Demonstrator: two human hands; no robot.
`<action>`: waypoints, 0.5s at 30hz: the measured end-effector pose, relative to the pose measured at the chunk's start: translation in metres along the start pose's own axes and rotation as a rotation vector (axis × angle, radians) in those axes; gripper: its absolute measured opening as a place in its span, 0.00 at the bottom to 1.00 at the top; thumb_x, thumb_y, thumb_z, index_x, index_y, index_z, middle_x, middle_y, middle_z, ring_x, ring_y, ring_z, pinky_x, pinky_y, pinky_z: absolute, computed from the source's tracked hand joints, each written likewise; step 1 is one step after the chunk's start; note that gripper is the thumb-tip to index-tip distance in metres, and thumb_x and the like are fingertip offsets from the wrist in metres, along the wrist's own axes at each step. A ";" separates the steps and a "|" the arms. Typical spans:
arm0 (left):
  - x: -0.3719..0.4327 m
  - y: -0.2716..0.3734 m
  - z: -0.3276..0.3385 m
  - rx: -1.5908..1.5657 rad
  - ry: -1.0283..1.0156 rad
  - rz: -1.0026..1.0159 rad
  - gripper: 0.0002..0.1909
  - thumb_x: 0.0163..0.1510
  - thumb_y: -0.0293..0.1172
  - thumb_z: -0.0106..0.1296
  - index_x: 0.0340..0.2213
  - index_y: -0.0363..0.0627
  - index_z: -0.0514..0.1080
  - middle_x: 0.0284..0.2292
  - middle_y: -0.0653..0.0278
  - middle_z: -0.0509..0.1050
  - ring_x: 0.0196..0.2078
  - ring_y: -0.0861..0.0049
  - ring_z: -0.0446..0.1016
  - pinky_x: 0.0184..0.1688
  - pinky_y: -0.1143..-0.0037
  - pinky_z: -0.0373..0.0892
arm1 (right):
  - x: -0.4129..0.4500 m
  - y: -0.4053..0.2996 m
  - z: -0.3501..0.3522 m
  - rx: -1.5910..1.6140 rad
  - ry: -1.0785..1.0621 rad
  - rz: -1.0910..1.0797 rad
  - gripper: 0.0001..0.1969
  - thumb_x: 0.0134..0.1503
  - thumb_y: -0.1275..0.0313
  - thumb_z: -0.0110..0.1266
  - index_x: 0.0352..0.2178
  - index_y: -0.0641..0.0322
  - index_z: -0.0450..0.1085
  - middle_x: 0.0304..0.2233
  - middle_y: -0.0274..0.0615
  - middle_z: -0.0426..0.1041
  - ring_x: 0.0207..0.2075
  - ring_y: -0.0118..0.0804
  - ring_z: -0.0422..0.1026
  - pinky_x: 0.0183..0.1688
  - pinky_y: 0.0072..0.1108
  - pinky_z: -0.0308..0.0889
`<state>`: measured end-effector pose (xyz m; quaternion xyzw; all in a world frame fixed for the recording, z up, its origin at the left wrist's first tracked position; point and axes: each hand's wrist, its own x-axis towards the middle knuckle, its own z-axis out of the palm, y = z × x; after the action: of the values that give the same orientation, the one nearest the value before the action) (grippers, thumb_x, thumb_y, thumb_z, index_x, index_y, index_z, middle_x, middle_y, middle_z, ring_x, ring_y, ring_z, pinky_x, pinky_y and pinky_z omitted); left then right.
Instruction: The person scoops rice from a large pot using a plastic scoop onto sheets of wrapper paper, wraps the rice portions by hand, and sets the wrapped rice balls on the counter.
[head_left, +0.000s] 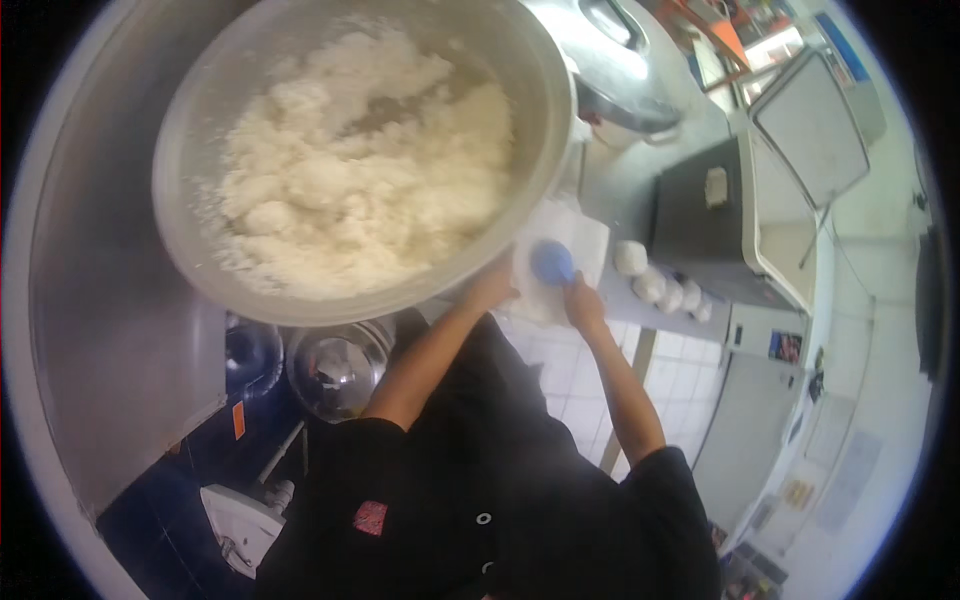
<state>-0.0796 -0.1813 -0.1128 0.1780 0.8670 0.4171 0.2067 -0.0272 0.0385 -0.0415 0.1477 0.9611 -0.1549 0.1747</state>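
A large metal pot (176, 217) of steaming cooked white rice (360, 187) fills the upper left of the view. My right hand (583, 301) grips the handle of a blue scoop (553, 262). The scoop's round head lies over a white plastic sheet or bag (596, 244) on the counter beside the pot. My left hand (493, 288) is at the near side of the pot, by the left edge of that plastic. The pot rim and haze partly hide its fingers, so its grip is unclear.
Several white wrapped bundles (651, 285) stand in a row on the metal counter (622, 191) to the right. Behind them is a grey cooler box (697, 214) with a raised lid (814, 124). A shiny metal vessel (626, 67) stands beyond the pot. Bowls (337, 371) sit below left.
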 end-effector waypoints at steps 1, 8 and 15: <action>0.002 -0.014 0.006 -0.014 0.033 0.029 0.61 0.36 0.37 0.72 0.65 0.35 0.46 0.67 0.44 0.44 0.70 0.55 0.47 0.69 0.67 0.52 | 0.001 -0.002 0.001 0.034 0.030 -0.043 0.18 0.66 0.56 0.41 0.44 0.61 0.64 0.35 0.66 0.75 0.40 0.69 0.73 0.41 0.51 0.66; -0.033 0.008 -0.017 0.283 -0.215 0.373 0.50 0.36 0.40 0.72 0.58 0.38 0.62 0.63 0.46 0.57 0.67 0.53 0.54 0.67 0.62 0.55 | -0.030 0.005 -0.028 0.268 0.422 -0.050 0.18 0.64 0.59 0.47 0.45 0.65 0.68 0.38 0.66 0.74 0.40 0.67 0.73 0.38 0.46 0.65; -0.037 0.004 -0.006 0.442 -0.140 0.604 0.08 0.50 0.25 0.49 0.34 0.42 0.73 0.37 0.54 0.72 0.42 0.58 0.73 0.42 0.63 0.73 | -0.104 -0.152 -0.285 0.786 0.261 -0.368 0.08 0.64 0.69 0.50 0.43 0.60 0.66 0.25 0.32 0.69 0.23 0.18 0.65 0.22 0.17 0.59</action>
<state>-0.0510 -0.2007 -0.0979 0.4937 0.8284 0.2488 0.0901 -0.0678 -0.0244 0.2899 0.0477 0.8536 -0.5165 -0.0476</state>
